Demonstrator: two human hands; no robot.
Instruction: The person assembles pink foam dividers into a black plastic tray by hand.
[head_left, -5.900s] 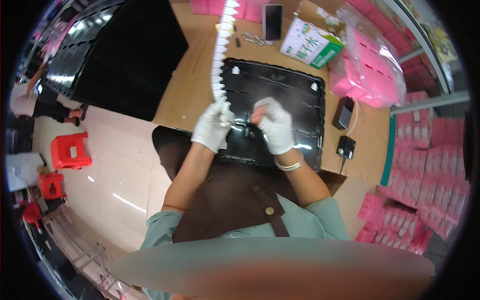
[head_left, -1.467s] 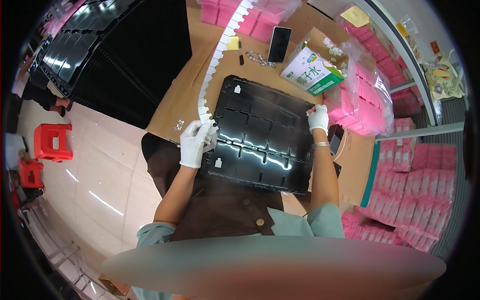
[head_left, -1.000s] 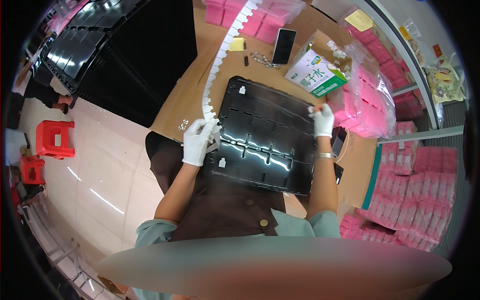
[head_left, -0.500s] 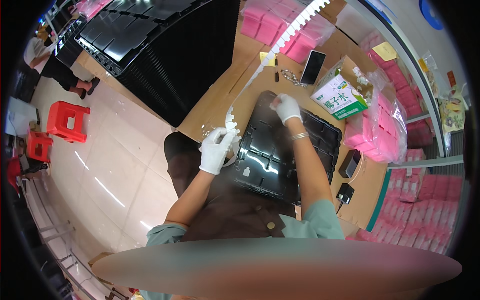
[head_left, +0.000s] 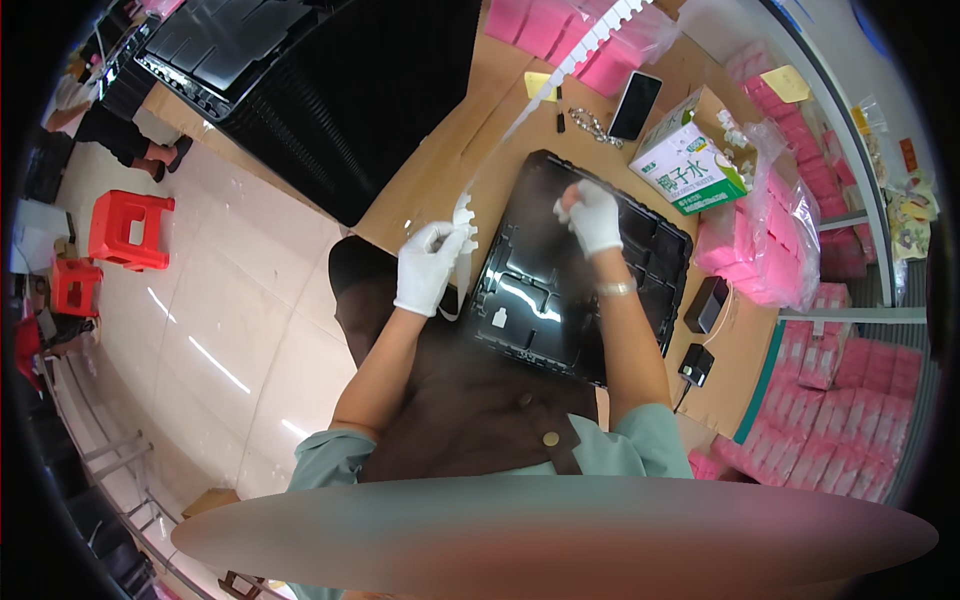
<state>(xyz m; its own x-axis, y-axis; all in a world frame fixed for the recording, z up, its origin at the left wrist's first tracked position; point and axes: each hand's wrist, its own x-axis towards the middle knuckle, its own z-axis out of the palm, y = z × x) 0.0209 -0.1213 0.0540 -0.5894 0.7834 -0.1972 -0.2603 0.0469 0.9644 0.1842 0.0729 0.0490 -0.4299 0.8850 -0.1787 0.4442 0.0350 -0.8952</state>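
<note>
A shiny black plastic tray (head_left: 545, 270) lies at a slant in front of me on the table. One small white sticker (head_left: 499, 317) sits on its near left part. My left hand (head_left: 428, 268), in a white glove, is closed at the tray's left edge and pinches a long white strip with notched edges (head_left: 590, 42). That strip runs up to the far right, and a loose end hangs below the hand. Over the far middle of the tray is my gloved right hand (head_left: 594, 218), fingers curled together; whatever is in them, if anything, is hidden.
A tall stack of black trays (head_left: 330, 110) stands at far left. Beyond my tray are a phone (head_left: 635, 105), a bead string, a pen, a yellow note and a printed carton (head_left: 690, 160). Pink packs (head_left: 750, 245) are at right; red stools (head_left: 132, 230) stand on the floor; a person stands far left.
My right hand has moved nearer and slightly right over the tray. My left hand keeps hold of the strip and has shifted slightly up. The whole view has shifted a little.
</note>
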